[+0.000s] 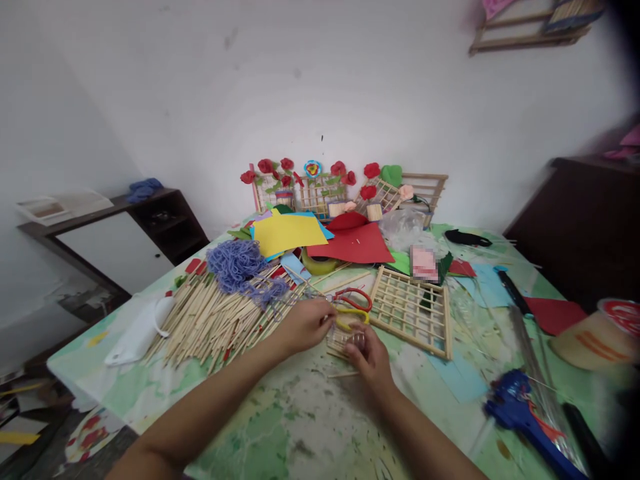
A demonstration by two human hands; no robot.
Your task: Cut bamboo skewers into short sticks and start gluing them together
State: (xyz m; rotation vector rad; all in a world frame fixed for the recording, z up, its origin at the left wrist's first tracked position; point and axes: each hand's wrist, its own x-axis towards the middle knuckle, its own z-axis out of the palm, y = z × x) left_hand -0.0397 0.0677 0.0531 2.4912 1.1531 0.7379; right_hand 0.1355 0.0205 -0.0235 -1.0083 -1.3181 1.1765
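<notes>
My left hand point(311, 325) is closed in a pinch at the middle of the table. What sits between its fingertips is too small to make out. My right hand point(371, 358) curls its fingers round the side of a small clear plastic container point(343, 338), which lies between the two hands. Just beyond the fingers are scissors with red and yellow handles point(369, 301), partly covered by the hands. A few loose sticks lie under and beside the container. Left of my left hand spreads a big heap of thin wooden sticks point(215, 320), topped by a tangle of blue-purple yarn point(235, 265).
A wooden stick lattice point(410, 310) lies to the right. Yellow paper point(290, 232) and red paper point(357, 243) are stacked behind, before lattices with red paper flowers point(339, 168). A blue glue gun point(525, 413) and a sealed drink cup point(595, 337) stand near the right edge.
</notes>
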